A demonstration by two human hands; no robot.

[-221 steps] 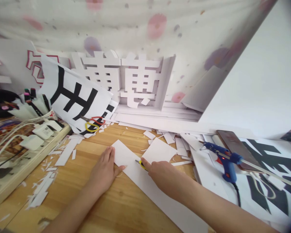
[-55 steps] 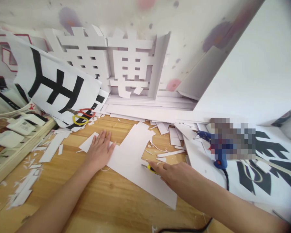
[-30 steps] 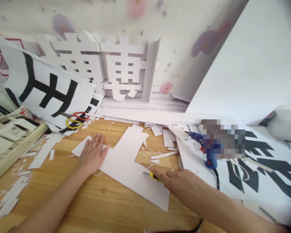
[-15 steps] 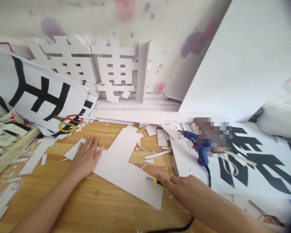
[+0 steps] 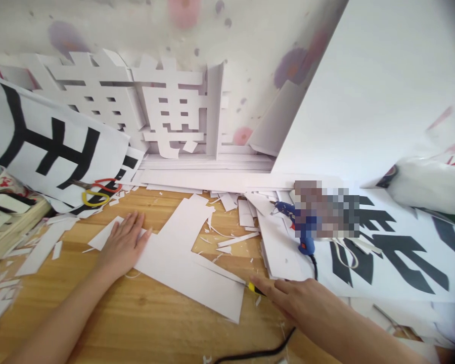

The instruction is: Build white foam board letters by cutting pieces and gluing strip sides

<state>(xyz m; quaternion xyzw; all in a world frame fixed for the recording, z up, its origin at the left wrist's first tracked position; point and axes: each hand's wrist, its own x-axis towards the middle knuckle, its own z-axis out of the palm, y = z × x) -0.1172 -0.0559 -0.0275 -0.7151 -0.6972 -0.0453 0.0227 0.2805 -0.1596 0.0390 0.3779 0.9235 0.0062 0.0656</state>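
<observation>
A white, angular piece of board or thick paper (image 5: pixel 178 258) lies flat on the wooden table. My left hand (image 5: pixel 123 245) rests on its left part, palm down, fingers stretched out and slightly apart. In my right hand (image 5: pixel 298 301) is a yellow craft knife (image 5: pixel 253 288), its blade touching the board at the right end. A thin cut line runs along the upper edge of the board's right arm, up to the blade. Part of the knife's handle is hidden under my fingers.
Offcuts (image 5: pixel 227 242) litter the table. Scissors (image 5: pixel 98 192) lie at the left on printed paper (image 5: pixel 41 136). A blue glue gun (image 5: pixel 307 237) with a black cord (image 5: pixel 258 355) stands at the right. Cut-out white characters (image 5: pixel 174 106) lean against the wall.
My right hand has drawn the knife rightward along the board to its end, and a thin strip now shows along the cut. My left hand stays put. The whole view has shifted slightly.
</observation>
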